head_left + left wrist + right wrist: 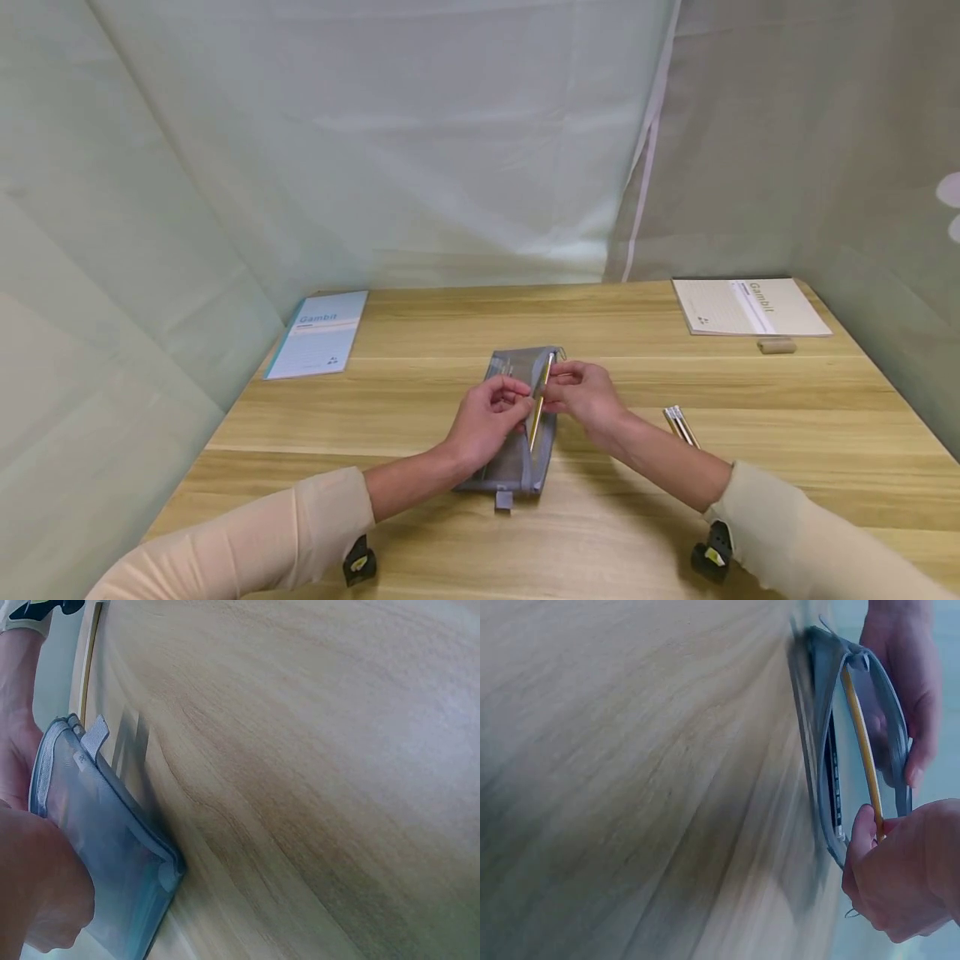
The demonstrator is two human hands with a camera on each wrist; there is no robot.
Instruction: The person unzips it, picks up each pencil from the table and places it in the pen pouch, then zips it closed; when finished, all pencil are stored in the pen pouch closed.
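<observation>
A grey see-through zipper pouch (498, 454) lies on the table, its mouth spread apart. My left hand (487, 421) pinches one edge of that mouth; in the right wrist view its fingers (922, 742) sit on the rim. My right hand (588, 400) pinches a yellow pencil (539, 408) near one end. Most of the pencil (864, 742) lies within the pouch opening, at a slant. A dark pencil (835, 780) shows inside the pouch beside it. In the left wrist view the pouch (112, 840) is partly hidden by my left hand (49, 877).
Several pencils (680, 425) lie right of the pouch, partly behind my right forearm. A blue notebook (318, 336) is at the far left. At the far right lies a beige notebook (720, 304), with a small brown block (776, 346) in front. Fabric walls (450, 150) enclose the table.
</observation>
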